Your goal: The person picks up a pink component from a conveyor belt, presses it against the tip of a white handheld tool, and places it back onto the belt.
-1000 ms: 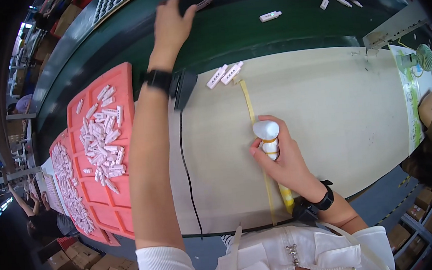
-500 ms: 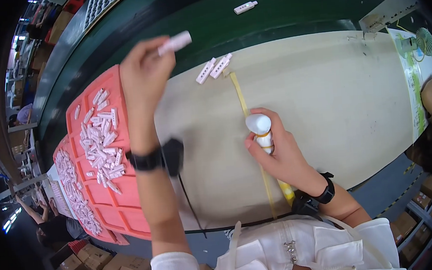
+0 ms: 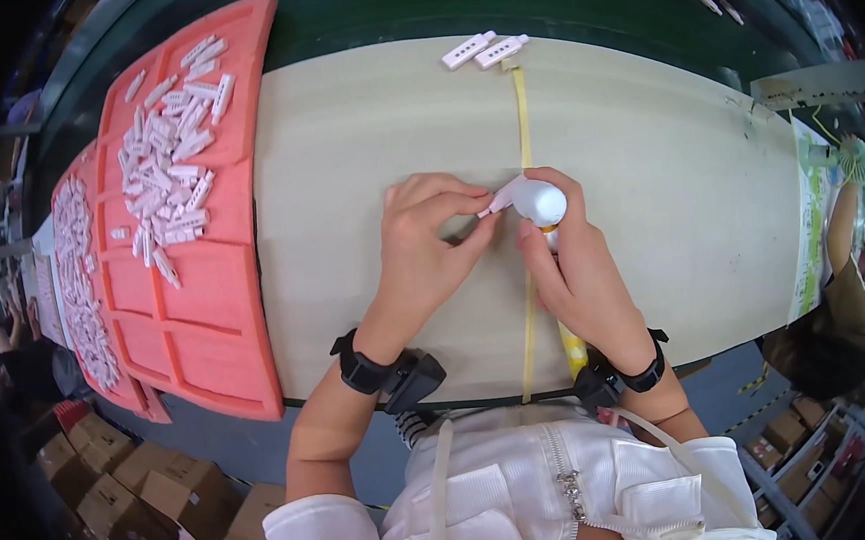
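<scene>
Above the middle of the worktable (image 3: 343, 136), my two hands meet. My left hand (image 3: 430, 235) pinches one end of a small pale pink stick-shaped device (image 3: 504, 198). Its other end reaches the white rounded-head object (image 3: 540, 203) in my right hand (image 3: 583, 269); whether the two touch I cannot tell. My right fingers wrap round this object, which has an orange band below its head; its lower part is hidden by the hand. Two similar devices (image 3: 468, 51) lie side by side at the table's far edge.
At the left, a red compartmented tray (image 3: 211, 331) holds a heap of pink devices (image 3: 169, 158), with another heap farther left. A green conveyor belt (image 3: 384, 12) runs behind, carrying several devices. Yellow tape (image 3: 522, 113) crosses the table. A small green fan (image 3: 855, 160) and another person's arm (image 3: 841, 226) are at the right.
My left hand has come from over the belt edge to the table's middle, bringing the pink device to the white object. My right hand still grips that object. The head view has shifted.
</scene>
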The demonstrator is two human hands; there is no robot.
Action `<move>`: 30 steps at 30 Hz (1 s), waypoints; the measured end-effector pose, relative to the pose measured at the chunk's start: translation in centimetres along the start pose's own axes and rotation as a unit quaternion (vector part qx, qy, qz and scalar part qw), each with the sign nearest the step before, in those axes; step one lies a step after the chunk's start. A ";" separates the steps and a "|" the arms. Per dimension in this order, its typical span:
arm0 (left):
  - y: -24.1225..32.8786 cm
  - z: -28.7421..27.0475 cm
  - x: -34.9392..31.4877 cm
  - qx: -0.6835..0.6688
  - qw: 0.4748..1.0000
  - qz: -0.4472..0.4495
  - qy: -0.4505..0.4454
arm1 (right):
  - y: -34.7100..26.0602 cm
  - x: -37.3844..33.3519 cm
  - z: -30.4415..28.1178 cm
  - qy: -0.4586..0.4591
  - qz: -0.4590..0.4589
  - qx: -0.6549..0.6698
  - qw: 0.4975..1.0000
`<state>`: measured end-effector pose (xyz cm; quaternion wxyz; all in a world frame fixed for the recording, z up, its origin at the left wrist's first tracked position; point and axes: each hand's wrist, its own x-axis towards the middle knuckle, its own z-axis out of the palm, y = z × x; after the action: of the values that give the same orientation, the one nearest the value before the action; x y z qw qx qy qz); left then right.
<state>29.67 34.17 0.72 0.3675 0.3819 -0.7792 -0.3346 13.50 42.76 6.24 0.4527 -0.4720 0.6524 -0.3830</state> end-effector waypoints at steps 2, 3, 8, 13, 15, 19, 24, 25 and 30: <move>0.0 0.1 0.1 -0.014 1.000 -0.009 -0.001 | 0.1 -0.1 0.1 0.005 -0.010 -0.044 0.999; 0.0 0.2 0.2 -0.026 1.000 -0.012 -0.010 | -0.1 -0.2 0.3 0.000 -0.010 -0.048 0.999; 0.4 0.0 0.3 -0.035 0.999 -0.024 -0.017 | 0.4 -0.1 1.5 0.060 -0.094 -0.102 0.989; 0.2 0.0 0.2 -0.039 0.999 -0.018 -0.022 | 1.3 0.4 1.5 0.053 -0.109 -0.118 0.986; 0.2 0.0 0.1 -0.025 1.000 0.000 -0.014 | 1.0 0.7 0.9 0.044 -0.093 -0.089 0.991; 1.7 -0.5 0.5 -0.106 0.994 -0.030 -0.011 | 0.0 0.9 -0.5 0.153 0.017 -0.016 0.988; 2.6 -0.3 -0.4 -0.403 0.893 -0.194 -0.051 | -1.0 0.6 -1.0 0.117 0.029 0.157 0.980; 2.6 -0.3 -0.4 -0.403 0.892 -0.194 -0.055 | -1.2 0.5 -1.1 0.108 0.033 0.162 0.980; 2.7 -0.3 -0.5 -0.402 0.886 -0.222 -0.056 | -0.5 0.6 -0.7 0.104 -0.029 0.157 0.982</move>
<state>29.18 35.80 2.88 0.3613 0.3446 -0.4923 -0.7130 12.92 42.15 6.74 0.4397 -0.3713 0.6135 -0.5408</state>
